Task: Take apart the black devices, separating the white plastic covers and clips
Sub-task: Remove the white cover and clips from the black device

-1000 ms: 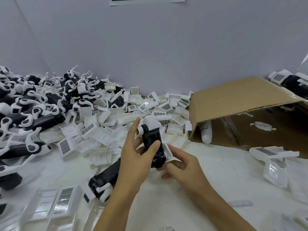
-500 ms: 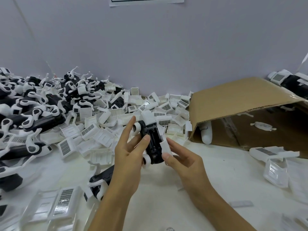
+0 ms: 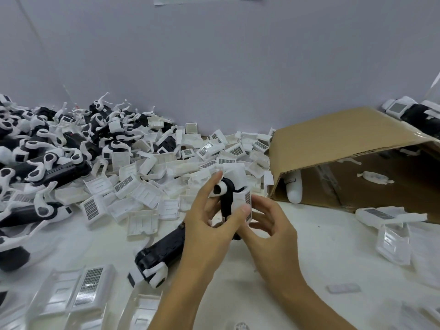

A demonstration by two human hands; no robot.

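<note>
From the head camera, a black device (image 3: 226, 201) is held upright above a white tabletop (image 3: 316, 236), between the two hands near the middle of the view. The left hand (image 3: 209, 232) grips it from the near side: the thumb presses across a flat white plastic cover (image 3: 246, 202) on the device's right face, the index finger stretches straight up past a rounded white clip (image 3: 220, 188) at the top, and the other fingers curl behind the matte black body. The right hand (image 3: 271, 232) cups the same piece from the right, its fingers curled around the cover's edge, where a finely gridded grey label shows. Another black device (image 3: 158, 254), long and smooth with a white hooked clip at its near end, lies on the table just left of the left forearm. Behind the hands a loose heap of detached white covers (image 3: 147, 184) spreads toward the wall, thin rectangular shells, some with the grid labels, some showing ribbed undersides. Farther left lies a pile of black devices (image 3: 47, 153) bristling with curved white clips. At right a brown corrugated cardboard box (image 3: 338, 139) lies on its side, its flap open. Translucent glossy plastic shells (image 3: 71, 296) lie along the near left edge.
</note>
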